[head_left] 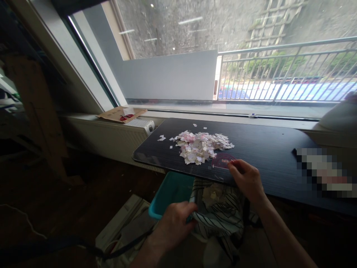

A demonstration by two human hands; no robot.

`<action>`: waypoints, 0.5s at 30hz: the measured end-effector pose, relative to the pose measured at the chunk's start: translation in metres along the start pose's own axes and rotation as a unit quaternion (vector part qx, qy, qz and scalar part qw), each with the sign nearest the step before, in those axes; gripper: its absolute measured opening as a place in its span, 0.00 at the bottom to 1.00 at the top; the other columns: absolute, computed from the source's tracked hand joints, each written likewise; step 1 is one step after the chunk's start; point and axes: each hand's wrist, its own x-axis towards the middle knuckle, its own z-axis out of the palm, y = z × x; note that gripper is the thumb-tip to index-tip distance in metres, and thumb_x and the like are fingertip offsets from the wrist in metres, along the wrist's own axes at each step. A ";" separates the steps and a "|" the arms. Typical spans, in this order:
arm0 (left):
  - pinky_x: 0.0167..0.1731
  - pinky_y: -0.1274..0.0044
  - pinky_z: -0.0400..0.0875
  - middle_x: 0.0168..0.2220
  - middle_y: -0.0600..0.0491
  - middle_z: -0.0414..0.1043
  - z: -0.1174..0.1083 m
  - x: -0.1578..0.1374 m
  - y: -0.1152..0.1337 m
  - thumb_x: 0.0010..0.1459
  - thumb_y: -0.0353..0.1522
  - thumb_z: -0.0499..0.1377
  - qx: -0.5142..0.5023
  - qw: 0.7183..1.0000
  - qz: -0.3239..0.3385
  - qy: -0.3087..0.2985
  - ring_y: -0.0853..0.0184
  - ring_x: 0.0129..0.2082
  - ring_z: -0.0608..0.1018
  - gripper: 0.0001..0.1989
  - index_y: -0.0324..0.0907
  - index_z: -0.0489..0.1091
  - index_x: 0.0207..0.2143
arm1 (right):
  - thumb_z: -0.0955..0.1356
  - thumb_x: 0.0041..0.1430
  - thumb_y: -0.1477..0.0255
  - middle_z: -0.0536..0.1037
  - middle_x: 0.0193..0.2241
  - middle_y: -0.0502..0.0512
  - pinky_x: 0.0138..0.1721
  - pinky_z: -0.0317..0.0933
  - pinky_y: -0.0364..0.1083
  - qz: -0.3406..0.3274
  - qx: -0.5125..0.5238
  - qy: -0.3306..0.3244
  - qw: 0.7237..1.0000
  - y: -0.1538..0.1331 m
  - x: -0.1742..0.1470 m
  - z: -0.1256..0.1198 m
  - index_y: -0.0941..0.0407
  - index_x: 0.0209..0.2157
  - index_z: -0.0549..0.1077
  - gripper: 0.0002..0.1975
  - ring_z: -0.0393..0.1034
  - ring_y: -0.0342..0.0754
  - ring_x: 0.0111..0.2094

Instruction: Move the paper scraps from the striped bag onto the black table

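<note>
Right hand (247, 178), thumb and finger drawn together at the right end of a reddish translucent sheet (220, 160) on the dark bench (267, 149); exact grip unclear. Paper scraps (196, 149) heap just beyond the sheet. Left hand (178, 216), below, clasps the striped bag's (219, 217) rim. The bench edge overhangs the teal basin (160, 201).

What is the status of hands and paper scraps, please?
Left hand holding rim of striped bag; right hand at pink sheet; scraps heaped on table; no obstruction visible.
</note>
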 end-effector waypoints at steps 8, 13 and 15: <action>0.29 0.79 0.67 0.31 0.53 0.73 -0.010 0.025 0.024 0.55 0.31 0.60 0.110 0.982 0.129 -0.086 0.64 0.30 0.76 0.07 0.42 0.70 0.39 | 0.65 0.54 0.63 0.78 0.24 0.54 0.27 0.62 0.42 -0.029 -0.002 -0.075 0.997 -0.001 0.000 -0.002 0.60 0.29 0.77 0.15 0.70 0.47 0.26; 0.30 0.78 0.69 0.31 0.53 0.73 -0.012 0.032 0.032 0.56 0.33 0.60 0.109 0.980 0.145 -0.077 0.63 0.31 0.76 0.09 0.42 0.70 0.40 | 0.66 0.54 0.63 0.78 0.24 0.54 0.27 0.62 0.41 -0.048 0.017 -0.143 0.988 -0.003 0.001 -0.004 0.60 0.29 0.77 0.15 0.70 0.47 0.26; 0.30 0.78 0.69 0.31 0.53 0.73 -0.012 0.033 0.035 0.56 0.33 0.59 0.109 0.981 0.143 -0.078 0.63 0.30 0.76 0.08 0.42 0.70 0.39 | 0.66 0.54 0.62 0.78 0.23 0.53 0.26 0.62 0.41 -0.043 0.027 -0.133 0.990 -0.003 0.001 -0.004 0.60 0.29 0.78 0.15 0.70 0.47 0.26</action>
